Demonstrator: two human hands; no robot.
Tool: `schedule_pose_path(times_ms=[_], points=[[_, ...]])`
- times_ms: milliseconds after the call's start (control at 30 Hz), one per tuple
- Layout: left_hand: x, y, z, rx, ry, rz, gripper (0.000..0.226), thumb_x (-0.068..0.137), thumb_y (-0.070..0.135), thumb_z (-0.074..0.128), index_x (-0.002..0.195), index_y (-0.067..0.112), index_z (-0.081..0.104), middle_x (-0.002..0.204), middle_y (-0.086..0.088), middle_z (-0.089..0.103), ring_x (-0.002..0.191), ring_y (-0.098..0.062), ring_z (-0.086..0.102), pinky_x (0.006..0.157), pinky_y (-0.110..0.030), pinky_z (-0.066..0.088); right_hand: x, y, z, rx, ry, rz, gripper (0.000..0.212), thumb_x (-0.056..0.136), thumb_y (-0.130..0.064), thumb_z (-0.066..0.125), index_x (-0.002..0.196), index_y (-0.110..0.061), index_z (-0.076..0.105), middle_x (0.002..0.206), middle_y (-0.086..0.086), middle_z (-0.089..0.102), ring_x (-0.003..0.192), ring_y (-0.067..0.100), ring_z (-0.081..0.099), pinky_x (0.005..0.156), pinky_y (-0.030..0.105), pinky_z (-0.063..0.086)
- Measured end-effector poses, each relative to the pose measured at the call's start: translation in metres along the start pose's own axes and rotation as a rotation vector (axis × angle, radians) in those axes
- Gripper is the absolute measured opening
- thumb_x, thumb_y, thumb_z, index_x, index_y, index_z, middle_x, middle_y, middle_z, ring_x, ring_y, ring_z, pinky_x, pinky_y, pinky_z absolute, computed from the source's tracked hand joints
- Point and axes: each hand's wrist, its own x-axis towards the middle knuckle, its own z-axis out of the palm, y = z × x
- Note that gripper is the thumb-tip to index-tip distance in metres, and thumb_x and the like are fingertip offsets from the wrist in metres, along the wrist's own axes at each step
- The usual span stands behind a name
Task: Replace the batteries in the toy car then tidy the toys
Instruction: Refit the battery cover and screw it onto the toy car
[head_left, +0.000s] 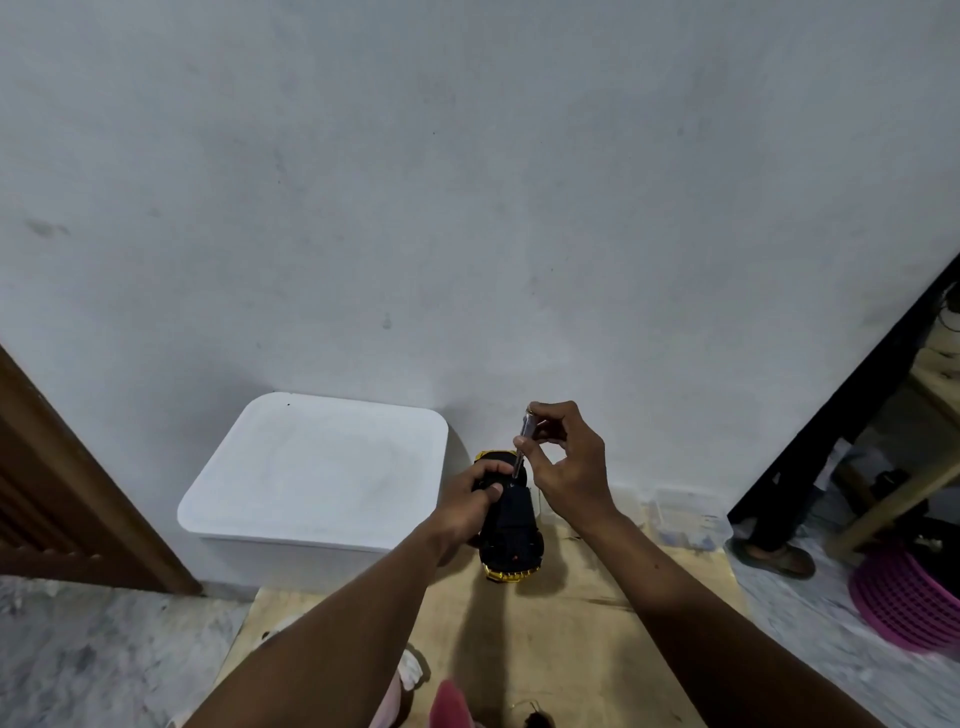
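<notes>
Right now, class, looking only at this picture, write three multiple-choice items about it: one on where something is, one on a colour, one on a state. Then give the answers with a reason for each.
1. Where is the white lidded box relative to the toy car?
A. to its left, against the wall
B. to its right
C. on top of it

2. What colour is the trim at the car's ends?
A. red
B. yellow
C. green

3. What is the right hand doing?
A. resting flat on the floor
B. holding a screwdriver tip-down onto the car
C. lifting the box lid

Answers:
1 A: the box sits left of the car, by the wall.
2 B: yellow shows at both ends of the black underside.
3 B: the fingers pinch the clear handle while the left hand grips the car.
</notes>
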Motion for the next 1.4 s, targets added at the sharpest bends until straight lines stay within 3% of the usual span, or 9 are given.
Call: schedule_pose_path(times_ms=[133, 333, 533, 733, 867, 1067, 1233, 1333, 1400], points=[[-0.002, 0.0, -0.002, 0.002, 0.0, -0.006, 0.028, 0.102, 0.016, 0.043, 0.112, 0.033, 0.063, 0.112, -0.001, 0.066, 0.089, -0.018, 0.065, 0.063, -0.033, 0.058, 0.0, -0.001, -0.003, 0.044, -0.034, 0.017, 0.047, 0.081, 0.008, 0.071, 0.112, -0.024, 0.056, 0.105, 0.004, 0.068, 0.098, 0.016, 0.071, 0.089, 0.034, 0.057], [0.0, -0.001, -0.003, 0.001, 0.004, -0.017, 0.028, 0.102, 0.015, 0.042, 0.112, 0.032, 0.062, 0.11, 0.0, 0.065, 0.088, -0.019, 0.064, 0.068, -0.037, 0.056, 0.0, -0.001, -0.001, 0.011, -0.036, 0.052, 0.049, 0.082, 0.009, 0.069, 0.108, -0.031, 0.057, 0.098, 0.003, 0.068, 0.087, 0.017, 0.071, 0.077, 0.04, 0.061], [0.001, -0.003, -0.002, -0.013, -0.003, -0.021, 0.027, 0.102, 0.015, 0.043, 0.113, 0.031, 0.062, 0.107, 0.002, 0.066, 0.086, -0.016, 0.065, 0.068, -0.036, 0.057, -0.006, -0.001, 0.002, 0.052, -0.064, 0.053, 0.047, 0.084, 0.009, 0.067, 0.114, -0.023, 0.053, 0.108, 0.0, 0.068, 0.098, 0.016, 0.07, 0.09, 0.036, 0.057], [0.002, -0.004, -0.003, -0.011, -0.002, -0.035, 0.028, 0.102, 0.015, 0.042, 0.114, 0.031, 0.061, 0.111, 0.0, 0.065, 0.089, -0.019, 0.065, 0.07, -0.038, 0.057, -0.004, -0.001, 0.0, 0.021, -0.005, 0.084, 0.056, 0.079, 0.005, 0.076, 0.105, -0.038, 0.051, 0.091, -0.004, 0.068, 0.08, 0.016, 0.07, 0.076, 0.033, 0.06], [0.003, -0.003, -0.002, -0.013, -0.004, -0.034, 0.027, 0.103, 0.015, 0.042, 0.114, 0.031, 0.062, 0.108, 0.002, 0.066, 0.088, -0.018, 0.065, 0.072, -0.039, 0.057, -0.007, 0.002, -0.001, 0.055, -0.075, 0.087, 0.052, 0.082, 0.006, 0.071, 0.114, -0.03, 0.051, 0.101, -0.002, 0.068, 0.094, 0.016, 0.07, 0.087, 0.034, 0.058], [0.006, -0.002, 0.001, -0.015, -0.001, -0.042, 0.029, 0.101, 0.015, 0.043, 0.113, 0.033, 0.062, 0.113, -0.001, 0.067, 0.089, -0.019, 0.065, 0.074, -0.042, 0.058, -0.007, -0.002, 0.0, 0.04, -0.045, 0.119, 0.062, 0.086, 0.006, 0.064, 0.113, -0.048, 0.047, 0.098, -0.007, 0.068, 0.092, 0.016, 0.069, 0.072, 0.028, 0.06], [0.006, 0.0, 0.002, -0.079, 0.002, -0.046, 0.058, 0.092, -0.002, 0.045, 0.132, 0.04, 0.048, 0.128, 0.001, 0.058, 0.103, -0.02, 0.06, 0.071, -0.038, 0.058, -0.006, 0.003, -0.003, 0.077, -0.015, 0.171, 0.049, 0.087, 0.004, 0.067, 0.117, -0.03, 0.051, 0.099, -0.003, 0.069, 0.094, 0.014, 0.07, 0.069, 0.025, 0.058], [0.008, -0.006, 0.001, -0.121, 0.019, -0.08, 0.08, 0.092, 0.003, 0.057, 0.147, 0.047, 0.021, 0.134, -0.003, 0.054, 0.115, -0.025, 0.059, 0.068, -0.041, 0.059, -0.003, 0.008, -0.008, 0.094, 0.046, 0.205, 0.046, 0.085, 0.005, 0.069, 0.118, -0.021, 0.052, 0.097, 0.002, 0.07, 0.089, 0.016, 0.071, 0.072, 0.033, 0.061], [0.01, -0.009, 0.0, -0.143, 0.025, -0.13, 0.083, 0.089, 0.009, 0.067, 0.15, 0.039, 0.02, 0.131, -0.01, 0.054, 0.116, -0.028, 0.059, 0.068, -0.043, 0.06, 0.0, 0.011, -0.012, 0.108, 0.106, 0.225, 0.048, 0.084, 0.006, 0.07, 0.117, -0.023, 0.051, 0.095, 0.003, 0.07, 0.086, 0.019, 0.071, 0.075, 0.04, 0.061]])
